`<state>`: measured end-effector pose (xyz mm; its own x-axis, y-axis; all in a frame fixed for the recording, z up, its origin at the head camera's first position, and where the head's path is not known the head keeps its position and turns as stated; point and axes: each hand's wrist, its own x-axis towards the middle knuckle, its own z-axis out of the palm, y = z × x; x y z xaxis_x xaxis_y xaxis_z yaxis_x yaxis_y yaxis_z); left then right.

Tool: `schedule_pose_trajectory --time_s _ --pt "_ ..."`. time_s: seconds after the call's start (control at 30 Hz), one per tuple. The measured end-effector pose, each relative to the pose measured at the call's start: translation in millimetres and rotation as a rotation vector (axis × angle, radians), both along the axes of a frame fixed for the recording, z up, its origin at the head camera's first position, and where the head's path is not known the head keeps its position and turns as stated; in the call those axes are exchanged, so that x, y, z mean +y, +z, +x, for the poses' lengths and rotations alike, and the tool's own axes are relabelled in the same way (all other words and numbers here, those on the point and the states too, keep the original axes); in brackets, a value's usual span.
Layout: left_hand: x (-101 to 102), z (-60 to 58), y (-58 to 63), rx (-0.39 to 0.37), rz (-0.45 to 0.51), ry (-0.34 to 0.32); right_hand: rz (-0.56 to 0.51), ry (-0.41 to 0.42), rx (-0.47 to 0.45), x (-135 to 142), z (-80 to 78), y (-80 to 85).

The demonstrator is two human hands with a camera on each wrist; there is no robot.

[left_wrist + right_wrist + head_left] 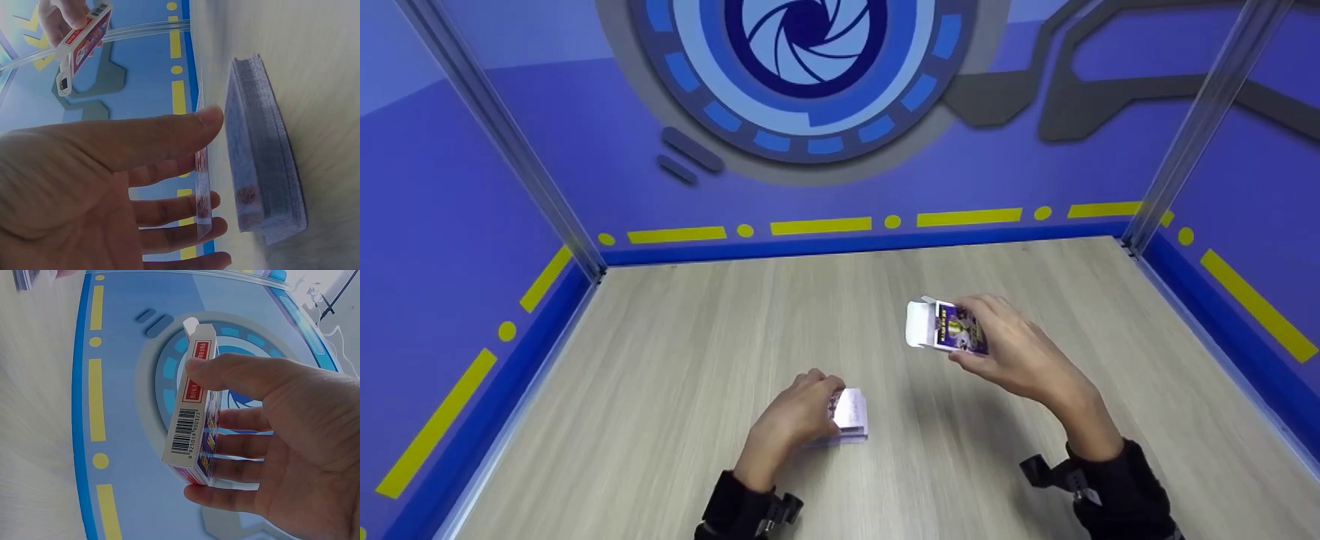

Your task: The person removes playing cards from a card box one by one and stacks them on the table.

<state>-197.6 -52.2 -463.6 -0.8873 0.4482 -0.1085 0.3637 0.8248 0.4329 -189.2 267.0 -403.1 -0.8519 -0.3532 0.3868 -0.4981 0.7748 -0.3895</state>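
Near the front middle of the table, my left hand (795, 414) is over a squared deck of playing cards (265, 146) lying on the tabletop. A single thin card (202, 212) stands edge-on to the left wrist view, between the thumb and fingers of that hand and a little apart from the deck. To the right and higher up, my right hand (1020, 346) grips a small card box (962, 330) by its sides, thumb on the barcode side. Its white end flap (919, 324) hangs open toward the left.
The wooden tabletop (697, 337) is bounded by blue printed panels (825, 195) at the back and on both sides. Metal posts (510, 142) stand at the two back corners. Black camera straps (1125, 487) are on both wrists.
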Motion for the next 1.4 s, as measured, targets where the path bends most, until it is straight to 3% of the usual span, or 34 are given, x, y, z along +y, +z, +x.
schedule_pose_trajectory --time_s 0.7,1.4 --pt "5.7 0.8 -13.3 0.009 -0.026 -0.044 -0.001 0.005 0.017 1.0 0.1 1.8" --pt "13.6 3.9 -16.3 0.037 -0.097 0.004 -0.011 0.006 -0.009 0.0 0.8 0.5"
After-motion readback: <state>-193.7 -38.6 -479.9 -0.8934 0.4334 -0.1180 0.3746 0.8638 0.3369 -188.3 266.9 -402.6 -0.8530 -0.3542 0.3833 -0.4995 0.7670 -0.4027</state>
